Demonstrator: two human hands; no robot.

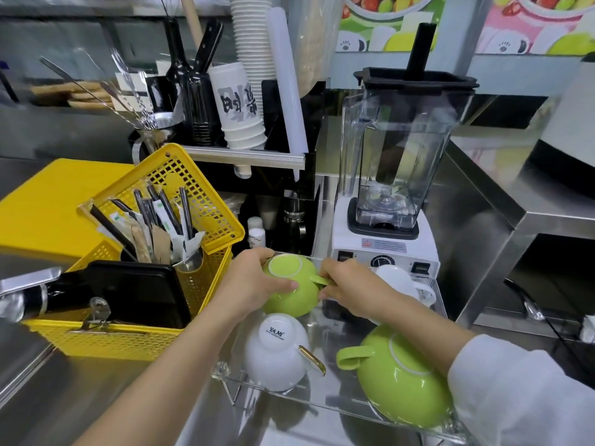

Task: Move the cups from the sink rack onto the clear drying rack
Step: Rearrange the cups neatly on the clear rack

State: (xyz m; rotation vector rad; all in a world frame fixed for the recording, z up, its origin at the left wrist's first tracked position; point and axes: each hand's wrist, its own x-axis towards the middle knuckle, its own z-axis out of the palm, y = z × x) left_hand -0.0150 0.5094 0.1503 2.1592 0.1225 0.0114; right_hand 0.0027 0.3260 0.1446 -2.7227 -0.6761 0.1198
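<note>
Left hand (254, 281) cups inverted green cup (291, 284) over clear rack (325, 402), right hand (346, 286) pinches its handle

Two cups are lime green with a white ring on the base – the far green cup (291, 286) and the near green cup (402, 378). The white cup (273, 352) carries grey lettering and a gold handle; another plain white cup (399, 280) sits behind. The basket (167, 188) is bright yellow – the blender base (383, 249) white with a red label, its lid (418, 79) black.
</note>
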